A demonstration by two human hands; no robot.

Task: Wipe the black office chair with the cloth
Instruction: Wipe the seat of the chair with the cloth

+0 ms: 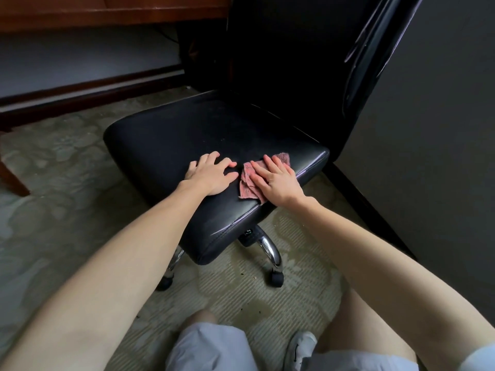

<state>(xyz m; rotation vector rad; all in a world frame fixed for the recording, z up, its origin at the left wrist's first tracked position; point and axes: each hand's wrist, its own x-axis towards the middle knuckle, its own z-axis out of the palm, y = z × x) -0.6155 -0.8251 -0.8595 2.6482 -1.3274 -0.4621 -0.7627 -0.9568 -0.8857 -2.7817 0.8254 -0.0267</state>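
Note:
A black leather office chair [187, 135] stands in front of me, its seat turned with one corner toward me and its tall back rising at the upper right. A pink cloth [247, 183] lies on the near right part of the seat. My right hand [276, 180] presses flat on the cloth with fingers spread, covering most of it. My left hand [211, 174] rests flat on the bare seat just left of the cloth, fingers apart, holding nothing.
Chrome legs [270, 250] with black casters [274, 279] show under the seat on a pale patterned carpet [67, 183]. A wooden desk [107, 12] runs along the back left. A dark wall panel [434, 129] stands close on the right. My knees and a shoe are at the bottom.

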